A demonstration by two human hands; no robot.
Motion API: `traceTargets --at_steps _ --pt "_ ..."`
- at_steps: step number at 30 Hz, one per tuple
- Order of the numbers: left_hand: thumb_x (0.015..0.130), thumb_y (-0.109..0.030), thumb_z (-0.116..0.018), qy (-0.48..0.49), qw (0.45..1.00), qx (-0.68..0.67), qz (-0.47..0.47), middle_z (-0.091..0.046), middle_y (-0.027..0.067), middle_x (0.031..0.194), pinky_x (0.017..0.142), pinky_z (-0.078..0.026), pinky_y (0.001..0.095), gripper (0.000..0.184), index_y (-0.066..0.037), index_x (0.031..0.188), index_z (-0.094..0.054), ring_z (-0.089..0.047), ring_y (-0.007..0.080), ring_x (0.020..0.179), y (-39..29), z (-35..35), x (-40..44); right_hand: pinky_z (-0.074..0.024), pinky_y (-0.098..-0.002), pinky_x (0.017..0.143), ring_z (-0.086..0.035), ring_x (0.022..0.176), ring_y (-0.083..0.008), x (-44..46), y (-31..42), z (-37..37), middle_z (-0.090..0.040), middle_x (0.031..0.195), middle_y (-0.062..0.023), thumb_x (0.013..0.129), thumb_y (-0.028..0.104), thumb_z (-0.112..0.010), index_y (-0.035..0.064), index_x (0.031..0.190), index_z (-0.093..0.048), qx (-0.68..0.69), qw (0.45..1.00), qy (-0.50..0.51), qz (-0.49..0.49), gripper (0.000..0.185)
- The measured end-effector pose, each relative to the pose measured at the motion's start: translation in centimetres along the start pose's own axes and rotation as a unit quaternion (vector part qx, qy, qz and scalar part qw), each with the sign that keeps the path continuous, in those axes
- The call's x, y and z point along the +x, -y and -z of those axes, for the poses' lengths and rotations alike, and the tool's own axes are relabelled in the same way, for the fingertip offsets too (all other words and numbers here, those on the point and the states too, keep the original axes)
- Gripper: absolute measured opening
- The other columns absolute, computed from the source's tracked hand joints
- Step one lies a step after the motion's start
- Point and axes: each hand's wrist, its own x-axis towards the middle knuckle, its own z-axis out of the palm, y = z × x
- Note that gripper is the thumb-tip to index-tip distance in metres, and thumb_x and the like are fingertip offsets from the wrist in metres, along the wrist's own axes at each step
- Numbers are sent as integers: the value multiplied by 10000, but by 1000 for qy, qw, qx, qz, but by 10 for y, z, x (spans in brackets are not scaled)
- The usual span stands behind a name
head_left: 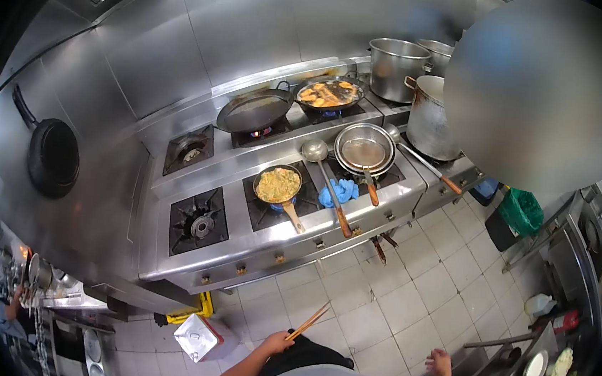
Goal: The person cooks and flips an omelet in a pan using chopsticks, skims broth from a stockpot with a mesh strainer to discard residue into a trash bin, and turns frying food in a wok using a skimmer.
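Note:
My left hand (276, 343) is closed around a pair of wooden chopsticks (311, 321), held in front of my body with the tips pointing up and right. My right hand (437, 362) hangs low at the right with its fingers loosely apart and nothing in it. Ahead on the stove, a small frying pan with a light handle (293, 218) sits over a lit burner. Yellow, egg-like food (277, 185) fills it. Both hands are apart from the stove.
Behind stand a dark pan (255, 111) and a pan of frying pieces (331, 92), both over flames. A ladle (334, 198), blue cloth (338, 193), strainer (364, 150) and tall pots (397, 71) are to the right. A white-lidded container (198, 336) stands on the floor.

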Motion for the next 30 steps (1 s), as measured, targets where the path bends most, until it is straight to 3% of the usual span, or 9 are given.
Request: traceTargets --at_steps 4,9,15,17,19,21,25,26,30 --pt "885 -285 -610 11 995 -59 74 -656 83 740 477 -487 340 246 -41 902 -592 -605 192 531 23 7 1 -523 -321 577 -627 711 -216 -7 132 -84 -640 930 -132 930 249 -541 50 1230 -471 27 995 80 46 367" --pt "909 -267 -596 -35 966 -200 160 -660 110 798 456 -509 322 289 -35 1077 -556 -616 194 530 79 -2 0 -526 -353 675 -630 811 -243 5 236 -208 -632 997 -163 974 341 -480 34 1289 -435 48 963 258 62 442" --pt "881 -298 -593 -73 958 -175 215 -661 102 776 464 -484 315 301 -47 1045 -625 -597 176 526 134 -24 19 -516 -389 728 -624 871 -260 5 373 -289 -618 1059 -172 980 428 -427 26 1369 -331 113 928 342 95 568" --pt "862 -303 -622 -97 982 -75 141 -649 90 743 457 -458 312 298 -66 1043 -635 -584 165 530 148 -25 37 -514 -395 731 -623 876 -262 19 412 -313 -617 1066 -173 978 444 -418 30 1381 -310 138 923 342 107 587" --pt "862 -301 -628 -134 989 -21 49 -633 79 717 457 -443 311 285 -85 1048 -634 -564 154 536 150 -15 53 -521 -390 701 -631 855 -261 38 443 -334 -627 1061 -173 973 444 -434 38 1315 -386 127 946 271 125 533" --pt "865 -284 -627 -79 945 -289 133 -640 87 732 456 -450 317 278 -74 1047 -632 -567 157 528 133 -6 56 -513 -375 660 -614 780 -232 67 462 -354 -628 985 -144 965 438 -458 48 1260 -425 120 946 291 81 490" --pt "870 -254 -628 -174 917 -314 174 -652 93 737 446 -462 307 316 -31 1091 -599 -592 184 512 93 22 49 -447 -319 526 -491 571 -142 80 474 -384 -547 725 -37 945 421 -513 72 1095 -512 105 945 311 15 379" --pt "870 -254 -628 -174 916 -318 173 -652 93 737 446 -462 307 316 -31 1091 -599 -592 184 512 91 26 47 -391 -300 487 -399 520 -118 80 472 -391 -445 646 7 941 390 -527 75 1082 -526 105 948 300 25 345" --pt "848 -310 -665 -219 881 -382 173 -651 87 729 465 -496 336 418 -66 1175 -578 -615 215 538 113 -1 49 -379 -272 390 -466 474 -120 68 435 -392 -484 604 -12 949 222 -515 62 1036 -512 124 932 286 185 182"
